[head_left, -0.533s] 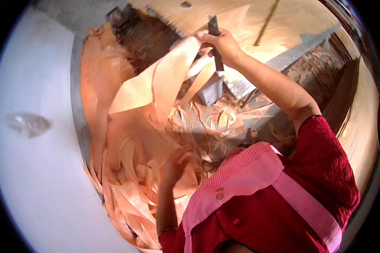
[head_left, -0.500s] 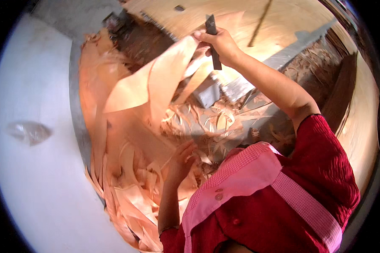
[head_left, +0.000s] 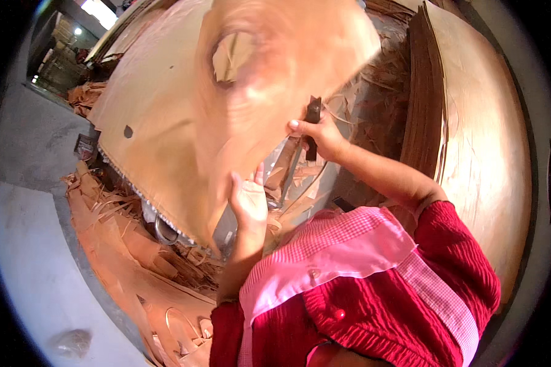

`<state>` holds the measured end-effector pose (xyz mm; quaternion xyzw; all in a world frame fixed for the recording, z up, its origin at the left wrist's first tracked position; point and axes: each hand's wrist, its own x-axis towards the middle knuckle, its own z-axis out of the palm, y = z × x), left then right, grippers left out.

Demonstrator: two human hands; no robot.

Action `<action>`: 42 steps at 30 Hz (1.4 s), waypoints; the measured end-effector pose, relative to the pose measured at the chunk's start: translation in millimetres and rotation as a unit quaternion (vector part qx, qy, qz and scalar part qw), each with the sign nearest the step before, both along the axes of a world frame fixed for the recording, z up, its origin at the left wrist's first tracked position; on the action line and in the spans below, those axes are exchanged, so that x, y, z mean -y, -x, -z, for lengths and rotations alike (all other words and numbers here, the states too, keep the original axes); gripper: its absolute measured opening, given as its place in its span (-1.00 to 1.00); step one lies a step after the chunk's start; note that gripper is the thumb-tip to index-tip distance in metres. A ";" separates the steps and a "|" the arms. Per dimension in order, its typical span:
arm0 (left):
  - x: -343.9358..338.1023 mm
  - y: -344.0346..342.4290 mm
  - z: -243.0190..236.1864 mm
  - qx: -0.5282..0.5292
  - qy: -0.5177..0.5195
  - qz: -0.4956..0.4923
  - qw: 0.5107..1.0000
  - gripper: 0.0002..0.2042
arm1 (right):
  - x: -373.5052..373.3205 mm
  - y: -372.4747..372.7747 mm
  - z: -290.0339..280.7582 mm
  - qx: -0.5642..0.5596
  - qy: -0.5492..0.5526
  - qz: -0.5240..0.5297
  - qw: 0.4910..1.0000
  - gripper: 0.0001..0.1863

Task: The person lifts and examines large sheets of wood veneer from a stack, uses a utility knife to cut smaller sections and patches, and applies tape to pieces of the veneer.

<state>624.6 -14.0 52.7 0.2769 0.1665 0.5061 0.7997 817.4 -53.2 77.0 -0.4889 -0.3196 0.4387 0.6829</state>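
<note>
A broad, thin sheet of tan wood veneer (head_left: 312, 55) is raised in front of me, curved and partly smeared by motion, with a ragged oval hole in it. My right hand (head_left: 328, 137) grips a flat, dark, blade-like tool (head_left: 313, 113), its thumb also at the sheet's near right edge. At the lower edge of that sheet is my left hand (head_left: 250, 200), thumb on the near face and fingers partly hidden behind it. Beneath the raised sheet, more veneer (head_left: 147, 116) with a small dark hole lies flat on a pile.
Peeled veneer scraps (head_left: 113, 238) heap up along the left and below. To the right stands a thick stack of veneer (head_left: 483, 140) with dark layered edges. Shavings (head_left: 373, 116) litter the gap between the piles. A pale surface (head_left: 24, 244) runs along the far left.
The loose strips have left my right hand, which keeps the dark tool and now meets a large lifted sheet. My left hand has come up to that sheet. The view has swung rightward.
</note>
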 end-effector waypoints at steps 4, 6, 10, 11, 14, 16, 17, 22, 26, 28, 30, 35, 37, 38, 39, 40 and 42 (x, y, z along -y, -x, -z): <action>-53.9 -49.9 75.3 -0.081 0.159 -0.023 0.984 -0.71 | -28.5 -70.1 87.0 -0.186 0.094 0.108 0.972 -0.84; -78.4 -73.2 90.9 -0.136 0.183 -0.045 0.973 -0.74 | -52.3 -119.2 114.2 -0.244 0.102 0.171 0.949 -0.85; -138.7 -91.1 136.4 -0.181 0.175 -0.104 0.962 -0.79 | -116.1 -198.4 141.1 -0.273 0.072 0.193 0.940 -0.89; -152.4 -99.7 139.1 -0.172 0.165 -0.102 0.966 -0.71 | -135.7 -217.8 145.4 -0.250 0.106 0.188 0.944 -0.89; -179.5 -113.9 144.6 -0.166 0.252 -0.151 0.942 -0.60 | -181.8 -234.7 128.5 -0.163 0.172 0.185 0.954 -0.93; -201.3 -139.6 118.8 -0.193 0.245 -0.168 0.935 -0.53 | -213.3 -265.0 113.9 -0.137 0.149 0.147 0.968 -0.94; -217.3 -147.9 106.4 -0.210 0.238 -0.186 0.930 -0.54 | -238.4 -287.0 111.1 -0.123 0.110 0.088 0.982 -0.93; -316.6 -157.1 39.1 -0.145 0.151 -0.327 0.922 -0.73 | -350.2 -335.6 19.4 -0.129 0.017 0.009 0.991 -0.89; -307.1 -178.9 7.8 -0.044 -0.068 -0.316 0.945 -0.79 | -406.4 -396.9 2.2 -0.165 -0.068 -0.131 0.975 -0.73; -283.3 -197.7 30.8 -0.082 -0.027 -0.306 0.948 -0.80 | -385.2 -422.4 10.9 -0.114 -0.061 -0.129 0.983 -0.91; -266.0 -243.3 97.2 -0.157 0.151 -0.315 0.924 -0.76 | -387.3 -474.1 91.3 -0.097 0.114 -0.148 0.978 -0.87; -206.8 -315.8 169.8 -0.287 0.233 -0.345 0.862 -0.77 | -351.0 -501.1 181.3 -0.113 0.328 -0.104 0.932 -0.91; -196.4 -331.8 174.6 -0.308 0.306 -0.380 0.817 -0.79 | -341.3 -519.5 194.7 -0.084 0.324 -0.138 0.932 -0.90; -193.4 -335.9 176.0 -0.331 0.308 -0.387 0.804 -0.80 | -336.4 -525.9 201.2 -0.063 0.327 -0.137 0.933 -0.90; -188.6 -337.0 176.8 -0.353 0.309 -0.398 0.788 -0.80 | -332.0 -526.4 200.8 -0.056 0.335 -0.143 0.930 -0.90; -184.5 -338.2 179.8 -0.360 0.310 -0.403 0.782 -0.81 | -327.4 -526.6 198.9 -0.049 0.343 -0.148 0.926 -0.89; -178.9 -340.3 188.8 -0.374 0.310 -0.411 0.771 -0.82 | -323.1 -529.4 196.2 -0.043 0.350 -0.157 0.923 -0.88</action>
